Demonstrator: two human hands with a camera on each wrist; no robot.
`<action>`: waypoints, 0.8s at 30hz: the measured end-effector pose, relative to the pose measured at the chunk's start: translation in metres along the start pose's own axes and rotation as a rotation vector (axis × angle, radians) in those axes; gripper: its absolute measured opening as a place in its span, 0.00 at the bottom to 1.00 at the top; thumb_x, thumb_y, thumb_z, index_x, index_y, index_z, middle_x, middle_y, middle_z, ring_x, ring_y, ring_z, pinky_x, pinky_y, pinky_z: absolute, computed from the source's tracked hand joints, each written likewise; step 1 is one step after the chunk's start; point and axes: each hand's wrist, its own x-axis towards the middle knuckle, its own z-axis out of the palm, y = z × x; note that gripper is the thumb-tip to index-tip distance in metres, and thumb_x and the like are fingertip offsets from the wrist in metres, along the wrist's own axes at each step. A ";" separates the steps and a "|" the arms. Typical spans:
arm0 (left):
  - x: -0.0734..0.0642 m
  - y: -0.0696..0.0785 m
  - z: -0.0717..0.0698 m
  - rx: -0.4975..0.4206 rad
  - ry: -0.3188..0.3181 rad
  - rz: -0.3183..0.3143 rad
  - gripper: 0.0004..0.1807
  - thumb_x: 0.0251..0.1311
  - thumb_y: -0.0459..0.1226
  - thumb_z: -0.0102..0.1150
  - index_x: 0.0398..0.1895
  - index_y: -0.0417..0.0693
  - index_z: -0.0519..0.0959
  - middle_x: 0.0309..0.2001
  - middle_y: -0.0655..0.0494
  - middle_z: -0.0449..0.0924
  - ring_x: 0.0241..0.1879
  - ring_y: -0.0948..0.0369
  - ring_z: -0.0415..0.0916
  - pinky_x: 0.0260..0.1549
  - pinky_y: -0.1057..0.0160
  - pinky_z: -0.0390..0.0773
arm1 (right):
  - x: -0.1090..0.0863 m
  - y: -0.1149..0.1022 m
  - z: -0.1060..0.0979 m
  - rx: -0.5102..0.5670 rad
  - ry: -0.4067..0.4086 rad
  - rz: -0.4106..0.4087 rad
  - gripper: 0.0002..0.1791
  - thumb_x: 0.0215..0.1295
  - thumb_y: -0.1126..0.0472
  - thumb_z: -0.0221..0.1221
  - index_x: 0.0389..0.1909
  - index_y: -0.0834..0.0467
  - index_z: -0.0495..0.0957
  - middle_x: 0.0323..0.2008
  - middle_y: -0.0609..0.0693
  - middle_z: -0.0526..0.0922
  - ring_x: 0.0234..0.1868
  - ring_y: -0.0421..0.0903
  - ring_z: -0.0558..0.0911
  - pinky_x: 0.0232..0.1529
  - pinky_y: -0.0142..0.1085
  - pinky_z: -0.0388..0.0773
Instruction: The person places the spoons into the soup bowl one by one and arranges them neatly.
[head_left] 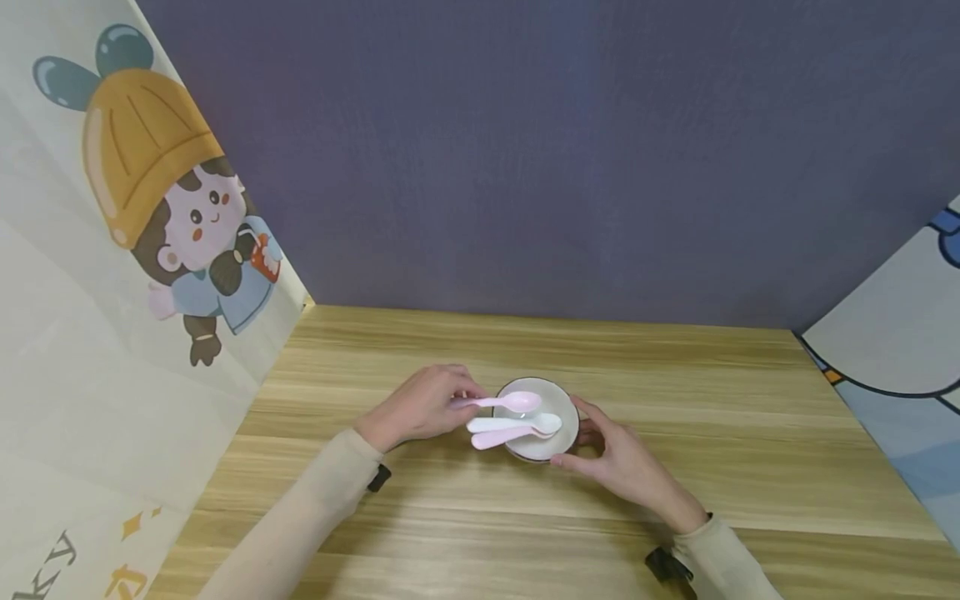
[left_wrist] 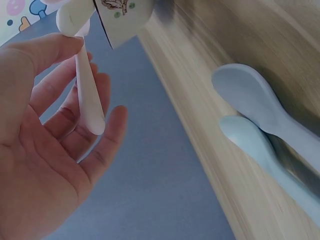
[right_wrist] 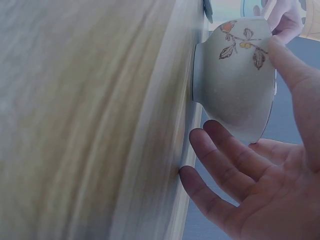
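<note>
You're pinching the pink spoon by its handle between the thumb and index finger of your left hand; the other fingers are bending loosely and aren't gripping it. The handle's end is pointing back toward your palm and the spoon's head is sitting over the bowl, probably because holding the tail leaves the head free of your fingers. Whether that head is touching anything inside, can't tell.

Your right hand is holding the bowl from its right side, thumb at the near rim and index finger round the far side, likely so it isn't sliding or tipping. The remaining fingers are spreading off it, low by the table. The bowl is standing upright between your hands.

A white spoon and a second pink spoon are leaning in the bowl, heads inside, handles sticking out over the left rim, just below your left fingertips; the rim is seemingly propping them. Left wrist view: a grey-blue spoon and a pale green spoon are lying side by side, apparently on the table, apart from your fingers.
</note>
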 end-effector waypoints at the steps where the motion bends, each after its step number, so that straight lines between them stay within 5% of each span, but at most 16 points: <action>1: 0.001 0.001 0.000 0.001 -0.006 -0.001 0.11 0.66 0.40 0.69 0.49 0.53 0.92 0.42 0.60 0.89 0.37 0.66 0.82 0.41 0.66 0.82 | 0.000 0.000 0.000 0.004 0.002 0.003 0.60 0.55 0.39 0.79 0.81 0.62 0.62 0.46 0.40 0.91 0.49 0.39 0.89 0.58 0.50 0.81; 24: 0.011 0.008 0.007 0.036 -0.069 0.015 0.12 0.65 0.40 0.67 0.49 0.55 0.92 0.42 0.61 0.87 0.36 0.66 0.77 0.39 0.64 0.78 | 0.000 0.001 0.001 -0.001 -0.014 0.002 0.60 0.57 0.37 0.77 0.82 0.62 0.60 0.48 0.40 0.91 0.50 0.39 0.89 0.59 0.52 0.81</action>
